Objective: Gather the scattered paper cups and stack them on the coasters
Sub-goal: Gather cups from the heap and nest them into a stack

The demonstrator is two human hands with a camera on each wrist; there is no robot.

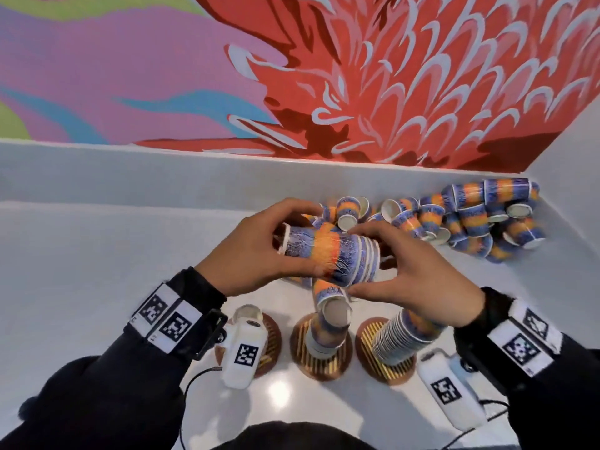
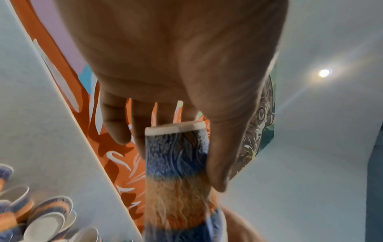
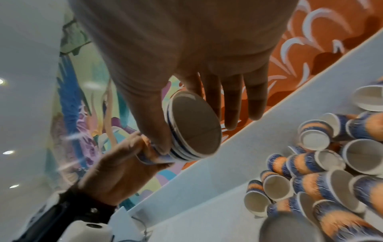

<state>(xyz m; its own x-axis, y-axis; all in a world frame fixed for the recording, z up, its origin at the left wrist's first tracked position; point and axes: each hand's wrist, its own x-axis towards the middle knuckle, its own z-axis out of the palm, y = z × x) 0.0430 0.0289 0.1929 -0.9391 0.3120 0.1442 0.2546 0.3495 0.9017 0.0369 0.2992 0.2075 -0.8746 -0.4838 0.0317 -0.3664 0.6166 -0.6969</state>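
Observation:
Both hands hold one nested stack of blue-and-orange paper cups [image 1: 328,254] lying sideways in the air above the coasters. My left hand [image 1: 311,238] grips its rim end [image 2: 176,129], thumb along the side. My right hand [image 1: 357,259] grips the base end [image 3: 194,126] between thumb and fingers. Three round striped coasters lie near me: the left coaster [image 1: 272,336] is partly hidden by a wrist camera, the middle coaster [image 1: 324,365] bears a short upturned stack [image 1: 328,329], and the right coaster [image 1: 389,368] bears a tall leaning stack [image 1: 402,336]. Loose cups [image 1: 470,219] are piled at the back right.
The white table [image 1: 97,254] ends in a low white ledge [image 1: 162,170] under a bright mural, and a white side wall [image 1: 571,177] closes the right corner behind the pile. White wrist cameras [image 1: 243,355] with black cables hang over the front of the table.

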